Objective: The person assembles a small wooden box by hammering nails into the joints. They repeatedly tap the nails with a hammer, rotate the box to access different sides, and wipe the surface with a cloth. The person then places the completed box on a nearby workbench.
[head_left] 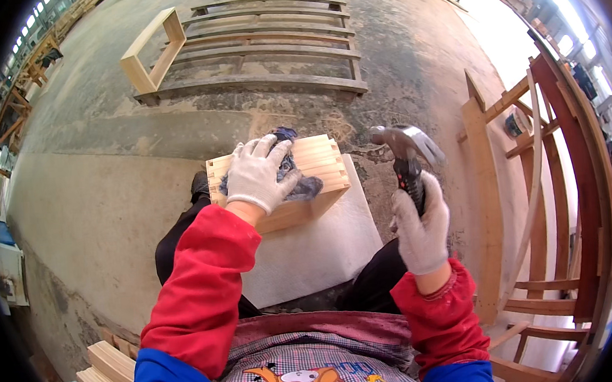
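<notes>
My left hand [258, 171], in a white work glove, presses on a crumpled dark blue-grey rag [309, 187], with its fingers curled over the cloth. Under the rag is a pale wooden box [318, 155] with notched finger joints at its ends. In my right hand [422, 222], also gloved, a claw hammer [409, 166] is held upright by its black handle. Its metal head is raised to the right of the box and apart from it. The box rests above a white sheet or board [283, 271] between my legs.
Ahead on the concrete floor lies a slatted wooden pallet [268, 48], with an open wooden frame [154, 52] standing on its left end. A tall wooden rack [532, 175] runs along the right. Wooden pieces [109, 371] are stacked at the lower left.
</notes>
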Demonstrator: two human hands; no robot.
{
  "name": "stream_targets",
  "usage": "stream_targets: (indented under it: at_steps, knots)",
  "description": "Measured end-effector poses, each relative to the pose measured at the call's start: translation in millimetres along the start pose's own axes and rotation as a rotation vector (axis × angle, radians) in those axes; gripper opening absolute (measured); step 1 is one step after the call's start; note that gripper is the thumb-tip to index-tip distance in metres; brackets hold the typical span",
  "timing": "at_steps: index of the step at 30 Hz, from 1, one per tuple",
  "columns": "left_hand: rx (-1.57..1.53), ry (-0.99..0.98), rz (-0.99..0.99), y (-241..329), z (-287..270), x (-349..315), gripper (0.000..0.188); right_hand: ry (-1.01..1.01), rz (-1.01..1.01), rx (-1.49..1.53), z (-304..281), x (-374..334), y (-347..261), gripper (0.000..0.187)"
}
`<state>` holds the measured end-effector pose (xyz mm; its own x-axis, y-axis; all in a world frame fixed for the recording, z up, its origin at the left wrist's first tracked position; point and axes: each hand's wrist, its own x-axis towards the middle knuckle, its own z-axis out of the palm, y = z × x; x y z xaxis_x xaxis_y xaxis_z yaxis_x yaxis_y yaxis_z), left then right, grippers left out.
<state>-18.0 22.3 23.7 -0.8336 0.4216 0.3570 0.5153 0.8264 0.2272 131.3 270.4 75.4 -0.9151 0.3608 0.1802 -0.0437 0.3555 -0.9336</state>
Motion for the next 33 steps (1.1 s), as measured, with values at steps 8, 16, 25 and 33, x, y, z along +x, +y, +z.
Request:
stream_targets:
  at_steps: [8,16,25,33]
  knots:
    - [-0.011,0.004,0.007,-1,1,1,0.059,-0.189,0.041,-0.325,-6,19,1,0.027]
    - [-0.01,0.025,0.028,-4,3,1,0.058,-0.182,-0.09,-0.45,24,29,0,0.03]
    - [0.004,0.024,0.035,-3,3,1,0.057,0.034,-0.14,-0.029,15,28,-9,0.026]
    - [0.017,0.018,0.029,-2,4,2,0.057,-0.082,0.048,-0.139,13,32,2,0.029]
